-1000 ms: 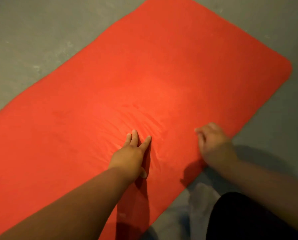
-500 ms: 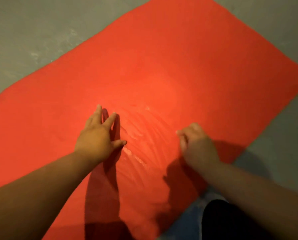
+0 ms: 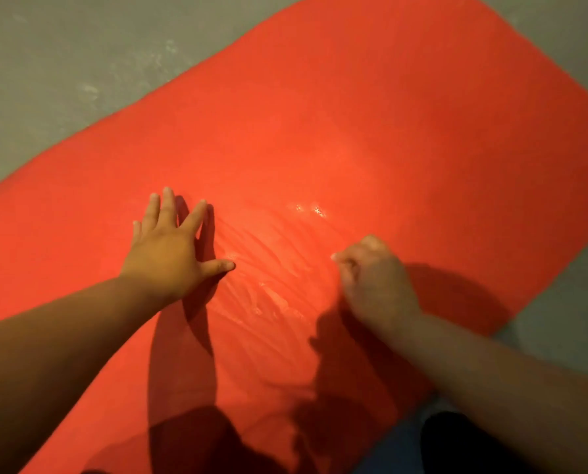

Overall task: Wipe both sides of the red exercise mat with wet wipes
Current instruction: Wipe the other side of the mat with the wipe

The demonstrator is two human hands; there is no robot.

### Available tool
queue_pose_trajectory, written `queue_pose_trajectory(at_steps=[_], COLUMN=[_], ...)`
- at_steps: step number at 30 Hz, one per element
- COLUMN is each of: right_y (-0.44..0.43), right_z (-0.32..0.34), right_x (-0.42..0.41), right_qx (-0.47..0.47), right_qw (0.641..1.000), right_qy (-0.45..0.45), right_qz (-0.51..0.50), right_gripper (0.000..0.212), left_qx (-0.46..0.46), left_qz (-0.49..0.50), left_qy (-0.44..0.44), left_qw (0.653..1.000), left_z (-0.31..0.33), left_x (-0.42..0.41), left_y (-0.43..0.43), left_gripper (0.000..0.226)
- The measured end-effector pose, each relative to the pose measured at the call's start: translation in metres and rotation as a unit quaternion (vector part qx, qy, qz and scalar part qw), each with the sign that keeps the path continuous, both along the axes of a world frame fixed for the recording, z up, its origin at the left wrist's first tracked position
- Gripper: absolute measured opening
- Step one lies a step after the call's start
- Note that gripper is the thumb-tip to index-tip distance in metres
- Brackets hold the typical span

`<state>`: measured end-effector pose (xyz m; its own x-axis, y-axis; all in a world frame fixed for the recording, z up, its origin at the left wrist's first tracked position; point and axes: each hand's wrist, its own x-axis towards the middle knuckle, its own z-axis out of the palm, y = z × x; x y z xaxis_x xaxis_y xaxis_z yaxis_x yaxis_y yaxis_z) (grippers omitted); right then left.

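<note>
The red exercise mat (image 3: 371,114) is laid flat on the grey floor (image 3: 63,63). It is pinned by the left hand (image 3: 167,254), fingers released and spread, while the right hand (image 3: 378,285) is pressed down with fingers clenched (whether a wet wipe is held beneath cannot be told). Wet streaks (image 3: 268,275) between them suggest the upper side is being wiped; next, strokes should be carried toward dry areas. No wipe container is seen.
</note>
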<state>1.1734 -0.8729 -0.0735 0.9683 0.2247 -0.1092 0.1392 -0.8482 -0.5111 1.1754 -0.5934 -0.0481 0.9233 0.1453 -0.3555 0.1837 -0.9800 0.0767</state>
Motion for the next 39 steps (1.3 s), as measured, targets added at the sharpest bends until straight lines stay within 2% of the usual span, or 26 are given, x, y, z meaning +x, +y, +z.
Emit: queue_pose_trajectory(at_steps=[2, 3, 4, 5, 7, 9, 11, 13, 15, 17, 18, 19, 20, 21, 23, 25, 26, 27, 29, 31, 32, 33, 35, 37, 39], right_y=[0.026, 0.029, 0.024, 0.016, -0.008, -0.034, -0.035, -0.004, 0.036, 0.054, 0.052, 0.045, 0.036, 0.026, 0.001, -0.01, 0.0, 0.015, 0.053, 0.071, 0.07, 0.068, 0.063, 0.056, 0.067], right_z=[0.003, 0.002, 0.002, 0.0, -0.002, 0.002, 0.003, 0.003, 0.007, 0.013, 0.012, 0.008, 0.002, -0.003, 0.002, 0.009, 0.011, 0.011, 0.011, 0.016, 0.017, 0.017, 0.008, 0.007, 0.004], right_x=[-0.04, -0.041, -0.029, -0.008, 0.045, 0.093, 0.105, 0.079, 0.034, -0.001, 0.0, 0.014, 0.037, 0.065, 0.124, 0.156, 0.154, 0.14, 0.089, 0.044, 0.047, 0.061, 0.105, 0.151, 0.157], right_qx=[0.036, 0.038, 0.036, 0.032, 0.009, -0.048, -0.082, -0.064, -0.029, 0.016, 0.039, 0.045, 0.029, -0.002, -0.055, -0.104, -0.13, -0.144, -0.112, -0.058, -0.053, -0.056, -0.079, -0.095, -0.103], right_qw=[0.974, 0.957, 0.952, 0.962, 0.996, 0.993, 0.984, 0.995, 0.995, 0.962, 0.942, 0.936, 0.946, 0.968, 0.997, 0.991, 0.989, 0.989, 0.985, 0.942, 0.92, 0.917, 0.954, 0.99, 0.994], right_qy=[0.064, 0.082, 0.083, 0.059, -0.02, -0.036, -0.021, 0.009, 0.04, 0.073, 0.082, 0.067, 0.037, 0.009, -0.007, 0.0, 0.002, 0.013, 0.043, 0.081, 0.095, 0.089, 0.052, -0.014, -0.039], right_qz=[0.213, 0.275, 0.291, 0.263, 0.091, -0.099, -0.154, -0.074, 0.082, 0.262, 0.323, 0.342, 0.32, 0.251, 0.05, -0.081, -0.071, -0.028, 0.123, 0.32, 0.376, 0.385, 0.283, 0.099, 0.001], right_gripper=[0.019, 0.021, 0.022, 0.019, 0.015, 0.017, 0.018, 0.016, 0.012, 0.01, 0.009, 0.009, 0.008, 0.009, 0.014, 0.019, 0.019, 0.017, 0.016, 0.017, 0.016, 0.015, 0.015, 0.016, 0.015], left_qx=[0.008, 0.009, 0.01, 0.015, 0.03, 0.032, 0.022, 0.02, 0.022, 0.017, 0.017, 0.02, 0.027, 0.036, 0.042, 0.041, 0.041, 0.043, 0.051, 0.061, 0.064, 0.066, 0.067, 0.069, 0.067], left_qz=[0.012, 0.0, -0.021, -0.047, -0.087, -0.093, -0.077, -0.063, -0.068, -0.082, -0.091, -0.101, -0.112, -0.123, -0.144, -0.153, -0.154, -0.154, -0.159, -0.168, -0.172, -0.175, -0.177, -0.174, -0.171], left_qy=[0.048, 0.065, 0.084, 0.1, 0.116, 0.114, 0.107, 0.103, 0.118, 0.137, 0.148, 0.159, 0.17, 0.181, 0.198, 0.211, 0.215, 0.216, 0.217, 0.212, 0.211, 0.212, 0.209, 0.203, 0.201], left_qw=[0.999, 0.998, 0.996, 0.994, 0.989, 0.989, 0.991, 0.992, 0.99, 0.987, 0.985, 0.982, 0.979, 0.975, 0.969, 0.965, 0.964, 0.963, 0.962, 0.961, 0.96, 0.959, 0.959, 0.961, 0.962], left_z=[0.002, 0.003, 0.004, 0.004, 0.004, 0.004, 0.005, 0.003, 0.002, 0.001, 0.001, 0.0, 0.001, 0.001, 0.0, 0.0, 0.001, 0.002, 0.002, 0.003, 0.004, 0.005, 0.005, 0.003, 0.005], left_x=[0.004, 0.006, 0.007, 0.009, 0.012, 0.019, 0.029, 0.039, 0.047, 0.054, 0.057, 0.06, 0.061, 0.062, 0.065, 0.067, 0.068, 0.068, 0.068, 0.068, 0.069, 0.069, 0.069, 0.067, 0.067], left_y=[0.011, 0.015, 0.019, 0.021, 0.027, 0.029, 0.026, 0.028, 0.032, 0.036, 0.039, 0.042, 0.045, 0.049, 0.054, 0.055, 0.055, 0.054, 0.051, 0.052, 0.053, 0.053, 0.053, 0.053, 0.053], left_gripper=[0.115, 0.117, 0.119, 0.121, 0.122, 0.123, 0.126, 0.128, 0.13, 0.136, 0.14, 0.142, 0.142, 0.141, 0.142, 0.143, 0.143, 0.143, 0.142, 0.141, 0.14, 0.139, 0.139, 0.14, 0.139])
